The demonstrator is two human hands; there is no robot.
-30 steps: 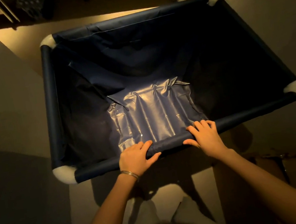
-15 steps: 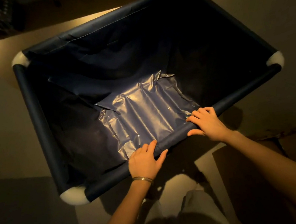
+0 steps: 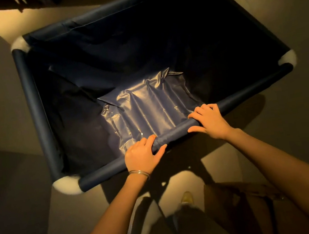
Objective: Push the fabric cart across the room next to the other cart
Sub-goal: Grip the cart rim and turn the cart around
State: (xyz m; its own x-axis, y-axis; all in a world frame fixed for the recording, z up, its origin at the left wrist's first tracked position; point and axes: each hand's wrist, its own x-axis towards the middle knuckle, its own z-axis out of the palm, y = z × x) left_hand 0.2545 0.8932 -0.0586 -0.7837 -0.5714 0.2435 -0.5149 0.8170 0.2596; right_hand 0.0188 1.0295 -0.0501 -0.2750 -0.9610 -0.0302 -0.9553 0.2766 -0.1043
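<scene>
The fabric cart point(image 3: 34, 106) is a large navy bin with a tube rim and white corner joints, filling the middle of the view. Its liner is dark, with a creased shiny patch near me. My left hand point(image 3: 142, 155), with a bracelet on the wrist, is wrapped over the near rim bar. My right hand point(image 3: 210, 120) grips the same bar a little further right. The cart sits skewed, its right end further from me. No other cart shows in this view.
A dim room with a pale floor lit at the top left point(image 3: 1, 23). Dark furniture legs point(image 3: 32, 0) stand along the top edge. A brown cardboard box point(image 3: 242, 200) lies on the floor at my lower right, beside my shoe point(image 3: 186, 197).
The cart has swung counter-clockwise and moved forward, its left near corner now closer to me. Both hands stay on the near bar. My foot has stepped into view.
</scene>
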